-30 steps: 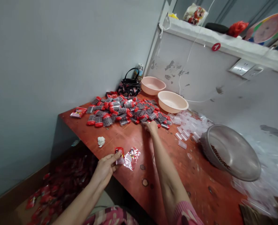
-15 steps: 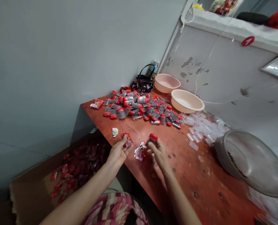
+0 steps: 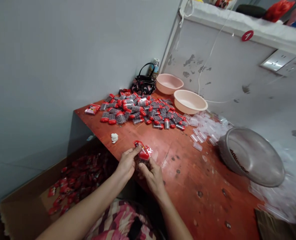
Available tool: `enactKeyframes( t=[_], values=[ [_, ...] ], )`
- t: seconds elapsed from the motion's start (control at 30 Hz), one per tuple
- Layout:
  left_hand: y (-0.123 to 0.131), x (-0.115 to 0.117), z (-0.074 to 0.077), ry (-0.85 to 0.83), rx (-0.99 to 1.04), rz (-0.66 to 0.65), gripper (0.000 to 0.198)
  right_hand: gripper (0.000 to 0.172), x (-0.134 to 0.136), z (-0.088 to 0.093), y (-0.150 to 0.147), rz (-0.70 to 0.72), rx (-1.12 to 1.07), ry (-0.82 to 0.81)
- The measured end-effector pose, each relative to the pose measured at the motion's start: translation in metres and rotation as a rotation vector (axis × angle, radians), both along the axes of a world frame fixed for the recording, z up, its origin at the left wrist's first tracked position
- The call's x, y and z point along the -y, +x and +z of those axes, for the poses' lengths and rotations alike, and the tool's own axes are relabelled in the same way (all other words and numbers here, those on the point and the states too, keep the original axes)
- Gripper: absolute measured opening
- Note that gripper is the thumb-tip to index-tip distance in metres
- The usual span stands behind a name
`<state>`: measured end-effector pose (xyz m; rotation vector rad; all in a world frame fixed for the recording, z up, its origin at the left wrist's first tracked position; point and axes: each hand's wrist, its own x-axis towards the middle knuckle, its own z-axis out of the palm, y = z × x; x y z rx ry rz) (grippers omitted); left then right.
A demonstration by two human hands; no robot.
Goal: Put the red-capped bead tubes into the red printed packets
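Observation:
My left hand (image 3: 127, 162) and my right hand (image 3: 151, 174) meet at the near edge of the red-brown table (image 3: 187, 173). Together they grip a small red-and-clear packet (image 3: 142, 145) and a red-capped container (image 3: 144, 156), the container partly inside the packet. Both hands have their fingers closed round these. Farther back lies a heap of several red-capped containers (image 3: 140, 111). One red packet (image 3: 92, 108) lies alone at the table's left corner.
Two pink basins (image 3: 190, 101) and a black bag (image 3: 144, 86) stand at the back. Clear plastic pieces (image 3: 205, 128) lie right of the heap, beside a tilted metal bowl (image 3: 252, 156). A cardboard box of red packets (image 3: 73, 183) sits on the floor at left. A white crumpled scrap (image 3: 114, 137) lies nearby.
My right hand reached into the heap, took a red-capped container and brought it back to the left hand. The two hands have closed together on packet and container.

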<state>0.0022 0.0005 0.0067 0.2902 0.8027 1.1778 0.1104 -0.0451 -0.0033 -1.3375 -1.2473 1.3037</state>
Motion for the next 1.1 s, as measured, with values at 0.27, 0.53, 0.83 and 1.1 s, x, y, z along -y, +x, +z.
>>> enactKeyframes(
  t=[0.27,0.53,0.83,1.1],
  values=[
    [-0.003,0.000,0.000,0.146,-0.136,-0.177,0.021,0.013,-0.001,0.002,0.006,-0.043,0.031,0.029],
    [-0.015,-0.004,-0.002,0.184,-0.204,-0.400,0.019,0.016,-0.005,0.002,0.010,0.099,-0.117,-0.077],
    [-0.005,0.000,-0.008,0.172,-0.268,-0.261,0.019,0.018,-0.003,-0.001,0.000,-0.206,-0.100,-0.003],
    [0.002,0.006,-0.005,0.194,-0.161,-0.331,0.026,0.021,-0.008,-0.013,0.001,-0.233,-0.331,-0.111]
  ],
)
